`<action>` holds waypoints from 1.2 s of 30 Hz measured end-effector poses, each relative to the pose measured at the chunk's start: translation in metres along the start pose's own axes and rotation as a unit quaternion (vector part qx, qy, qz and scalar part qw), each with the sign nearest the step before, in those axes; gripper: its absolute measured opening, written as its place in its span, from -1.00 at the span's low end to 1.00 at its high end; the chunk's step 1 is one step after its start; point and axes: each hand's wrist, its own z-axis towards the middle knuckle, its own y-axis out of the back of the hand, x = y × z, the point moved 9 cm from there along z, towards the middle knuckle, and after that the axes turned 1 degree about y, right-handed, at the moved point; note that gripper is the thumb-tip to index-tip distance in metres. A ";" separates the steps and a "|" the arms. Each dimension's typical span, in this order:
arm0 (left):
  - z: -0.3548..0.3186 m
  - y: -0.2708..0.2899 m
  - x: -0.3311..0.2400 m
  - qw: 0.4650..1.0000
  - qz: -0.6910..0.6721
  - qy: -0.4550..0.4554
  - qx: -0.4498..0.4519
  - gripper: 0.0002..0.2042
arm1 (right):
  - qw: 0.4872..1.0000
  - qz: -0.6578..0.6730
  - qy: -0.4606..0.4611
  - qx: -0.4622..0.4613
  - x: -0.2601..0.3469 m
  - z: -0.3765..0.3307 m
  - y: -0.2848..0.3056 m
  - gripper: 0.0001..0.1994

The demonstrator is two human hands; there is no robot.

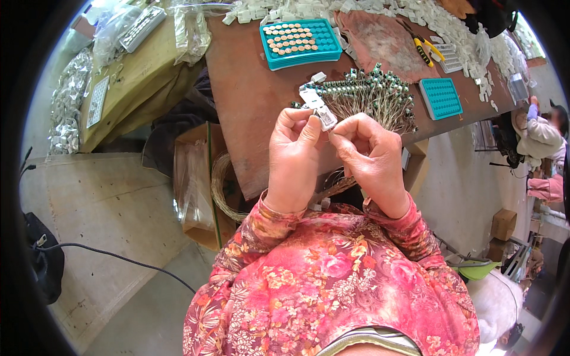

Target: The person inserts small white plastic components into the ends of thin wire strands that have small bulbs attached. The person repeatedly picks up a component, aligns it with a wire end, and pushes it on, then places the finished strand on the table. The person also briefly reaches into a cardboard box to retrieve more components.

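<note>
My left hand (294, 160) pinches a small white plastic case (325, 117) between thumb and fingertips, above the near part of the brown table. Some parts inside the case show, too small to name. Close against the case's right side is my right hand (371, 157), thumb and forefinger pressed together; what they grip, if anything, is too small to make out. Just beyond both hands lies a large bundle of thin wires (380, 107) with small dark green and white ends. Another white plastic piece (310, 97) rests beside it, just past my left fingertips.
A turquoise tray (309, 57) with round copper-coloured discs stands at the back. Right of the pink cloth (380, 50) are yellow-and-black pliers (428, 50) and a second turquoise tray (440, 99). White pieces (415, 18) heap along the far edge. A cardboard box (222, 207) stands left; a co-worker (543, 139) sits right.
</note>
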 end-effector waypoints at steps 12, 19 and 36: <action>-0.004 -0.004 -0.010 0.999 0.001 -0.035 -0.030 -0.89 | 0.997 -0.058 0.044 -0.003 0.009 0.000 -0.001 -0.95; -0.007 -0.007 -0.037 0.975 0.148 -0.163 -0.030 -0.84 | 0.998 -0.041 0.035 -0.018 0.008 0.001 0.003 -0.92; -0.007 -0.010 0.001 0.997 -0.071 0.036 -0.001 -0.81 | 0.993 -0.067 0.097 -0.018 0.016 -0.004 -0.004 -0.97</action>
